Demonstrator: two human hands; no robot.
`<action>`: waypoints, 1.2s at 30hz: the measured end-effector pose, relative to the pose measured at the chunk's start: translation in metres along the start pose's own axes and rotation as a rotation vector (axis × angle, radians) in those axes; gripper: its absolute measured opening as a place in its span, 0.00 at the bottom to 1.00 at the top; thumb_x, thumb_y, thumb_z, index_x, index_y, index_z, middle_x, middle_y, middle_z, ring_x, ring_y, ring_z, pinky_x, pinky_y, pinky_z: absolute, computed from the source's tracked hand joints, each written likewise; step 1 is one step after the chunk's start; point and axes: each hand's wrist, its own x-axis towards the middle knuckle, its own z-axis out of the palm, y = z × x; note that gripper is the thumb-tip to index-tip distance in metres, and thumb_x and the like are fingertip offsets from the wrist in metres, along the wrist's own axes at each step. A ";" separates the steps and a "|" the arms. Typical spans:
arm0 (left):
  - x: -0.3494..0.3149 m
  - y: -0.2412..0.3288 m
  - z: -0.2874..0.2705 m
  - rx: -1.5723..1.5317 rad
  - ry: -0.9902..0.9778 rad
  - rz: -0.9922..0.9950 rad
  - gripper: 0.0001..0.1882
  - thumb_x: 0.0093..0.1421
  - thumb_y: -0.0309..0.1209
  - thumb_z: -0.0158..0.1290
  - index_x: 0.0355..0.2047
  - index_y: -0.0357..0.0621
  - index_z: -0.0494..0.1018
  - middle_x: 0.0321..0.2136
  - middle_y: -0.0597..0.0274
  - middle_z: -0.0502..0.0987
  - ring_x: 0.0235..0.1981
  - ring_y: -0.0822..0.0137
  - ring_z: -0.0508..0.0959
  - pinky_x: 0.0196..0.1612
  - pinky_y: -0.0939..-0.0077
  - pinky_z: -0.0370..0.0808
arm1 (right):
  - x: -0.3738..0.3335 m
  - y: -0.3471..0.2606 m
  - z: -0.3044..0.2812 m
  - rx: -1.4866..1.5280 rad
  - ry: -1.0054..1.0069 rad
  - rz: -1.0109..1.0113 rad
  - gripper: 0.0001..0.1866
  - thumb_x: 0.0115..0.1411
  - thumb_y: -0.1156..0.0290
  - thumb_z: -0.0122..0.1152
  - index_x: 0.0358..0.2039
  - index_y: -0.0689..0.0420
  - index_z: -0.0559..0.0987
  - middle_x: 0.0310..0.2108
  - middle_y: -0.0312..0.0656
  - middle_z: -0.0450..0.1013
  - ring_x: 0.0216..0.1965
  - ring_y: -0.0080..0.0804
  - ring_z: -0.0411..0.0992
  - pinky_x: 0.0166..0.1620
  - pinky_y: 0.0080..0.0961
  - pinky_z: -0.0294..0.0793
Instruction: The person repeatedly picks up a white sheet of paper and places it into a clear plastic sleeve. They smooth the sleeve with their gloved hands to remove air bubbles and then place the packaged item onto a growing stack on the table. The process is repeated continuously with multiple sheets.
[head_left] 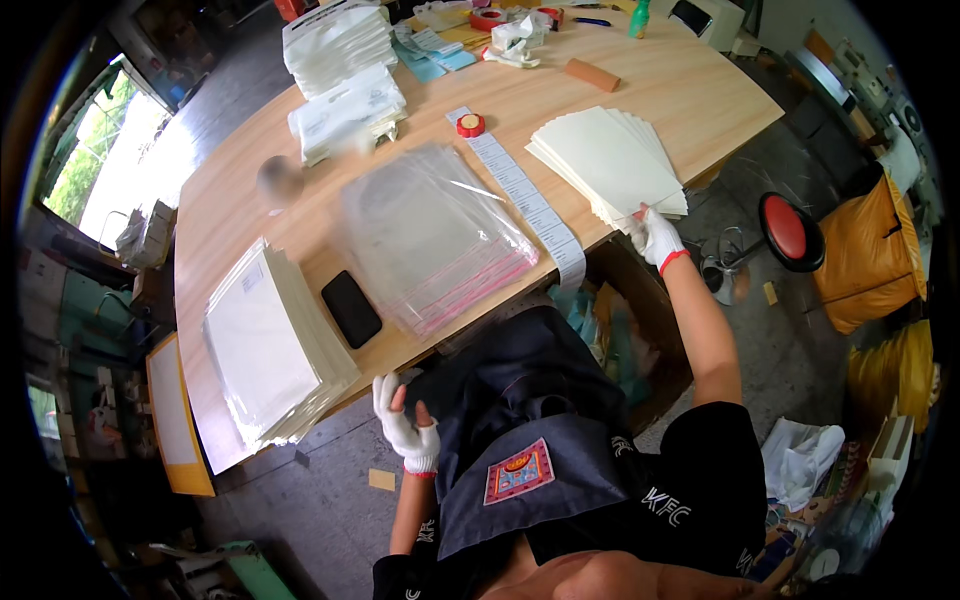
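My right hand (656, 240), in a white glove with a red cuff, is at the near corner of a fanned stack of cream paper sheets (605, 160). Its bare thumb and finger are closed on that corner; how many sheets they pinch cannot be made out. Off the table's front edge hovers my left hand (408, 425), gloved alike, fingers apart and holding nothing. Nearest to it is a pile of flat white packs in clear film (270, 340). Clear plastic bags with pink edges (430, 240) lie stacked between the two piles.
On the wooden table (240, 190) are a black phone (352, 309), a long strip of printed labels (525, 195), a red tape roll (470, 125) and a brown block (592, 75). White bag bundles (350, 110) sit farther back. A red stool (785, 228) stands at right.
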 end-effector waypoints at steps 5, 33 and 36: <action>0.053 -0.009 0.035 0.224 -0.269 0.051 0.26 0.44 0.23 0.58 0.46 0.41 0.69 0.49 0.53 0.68 0.54 0.47 0.64 0.55 0.59 0.63 | 0.030 -0.021 0.011 0.083 0.091 -0.370 0.10 0.58 0.62 0.53 0.39 0.50 0.72 0.29 0.35 0.68 0.23 0.23 0.68 0.18 0.15 0.71; 0.162 -0.072 0.094 0.745 -0.753 -0.065 0.16 0.44 0.32 0.54 0.37 0.52 0.71 0.39 0.62 0.72 0.43 0.57 0.72 0.42 0.62 0.72 | -0.164 0.051 0.016 -0.230 -0.796 0.179 0.28 0.53 0.65 0.54 0.52 0.67 0.66 0.43 0.44 0.72 0.41 0.28 0.73 0.43 0.22 0.72; 0.167 -0.084 0.097 0.714 -0.706 -0.072 0.18 0.45 0.33 0.55 0.39 0.54 0.70 0.40 0.62 0.71 0.43 0.57 0.73 0.40 0.63 0.74 | -0.170 0.061 0.027 -0.128 -0.816 0.239 0.28 0.53 0.67 0.54 0.54 0.65 0.64 0.47 0.45 0.70 0.43 0.30 0.72 0.46 0.24 0.72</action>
